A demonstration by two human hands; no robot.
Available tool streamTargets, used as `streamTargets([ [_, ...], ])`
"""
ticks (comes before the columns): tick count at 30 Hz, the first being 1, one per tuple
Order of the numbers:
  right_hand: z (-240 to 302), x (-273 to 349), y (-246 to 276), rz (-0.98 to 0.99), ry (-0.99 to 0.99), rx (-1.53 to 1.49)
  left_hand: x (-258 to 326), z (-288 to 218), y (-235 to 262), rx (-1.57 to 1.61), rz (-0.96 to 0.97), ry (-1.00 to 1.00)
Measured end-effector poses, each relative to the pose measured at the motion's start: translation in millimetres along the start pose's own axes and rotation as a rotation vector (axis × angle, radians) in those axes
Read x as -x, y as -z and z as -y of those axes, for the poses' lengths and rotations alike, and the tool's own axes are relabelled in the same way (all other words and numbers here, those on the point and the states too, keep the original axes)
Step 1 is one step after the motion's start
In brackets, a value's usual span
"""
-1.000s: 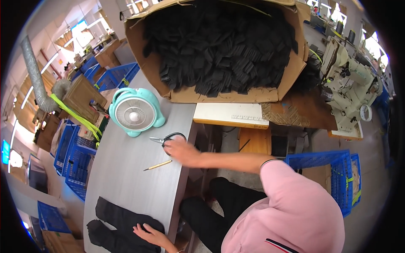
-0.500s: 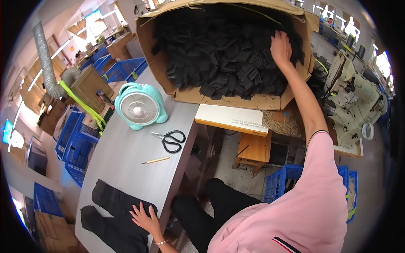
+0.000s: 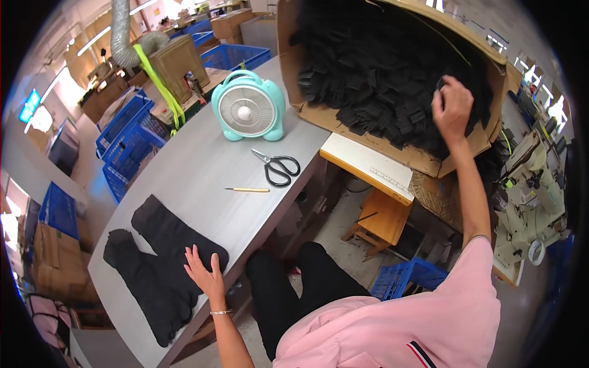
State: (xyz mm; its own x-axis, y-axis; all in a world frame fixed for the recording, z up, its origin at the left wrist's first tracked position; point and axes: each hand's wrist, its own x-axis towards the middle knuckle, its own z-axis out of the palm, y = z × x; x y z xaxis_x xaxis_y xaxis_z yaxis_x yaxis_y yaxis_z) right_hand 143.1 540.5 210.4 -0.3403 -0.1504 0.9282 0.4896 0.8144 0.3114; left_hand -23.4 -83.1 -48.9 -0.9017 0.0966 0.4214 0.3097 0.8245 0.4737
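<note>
Head view: the left hand (image 3: 205,277) lies flat, fingers spread, on the near edge of the black fabric piece (image 3: 161,260) at the lower left of the frame; its grip is released, pressing rather than grasping. The fabric lies spread on the grey table (image 3: 202,165). The right hand (image 3: 452,105) reaches to the upper right, into the large cardboard box (image 3: 392,144) full of black fabric strips (image 3: 380,67), its grip clenched on some of them. Mid-frame on the table lie black-handled scissors (image 3: 278,165) and a yellow pencil (image 3: 247,189), with a teal fan (image 3: 248,110) above them.
</note>
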Motion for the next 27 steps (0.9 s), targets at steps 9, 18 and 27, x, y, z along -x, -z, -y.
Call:
streamTargets([
  [9,282.5,50.1,52.4,0.205,0.339,-0.904,14.4,-12.1,3.2,0.095,-0.103,-0.032],
  [18,483.5,73.5,82.4,0.651,0.055,-1.426,39.5,3.8,44.5,0.188,0.019,0.054],
  [27,529.2,108.2,42.8,0.806,-0.096,-1.433,29.9,-10.6,36.1,0.280,-0.005,-0.110],
])
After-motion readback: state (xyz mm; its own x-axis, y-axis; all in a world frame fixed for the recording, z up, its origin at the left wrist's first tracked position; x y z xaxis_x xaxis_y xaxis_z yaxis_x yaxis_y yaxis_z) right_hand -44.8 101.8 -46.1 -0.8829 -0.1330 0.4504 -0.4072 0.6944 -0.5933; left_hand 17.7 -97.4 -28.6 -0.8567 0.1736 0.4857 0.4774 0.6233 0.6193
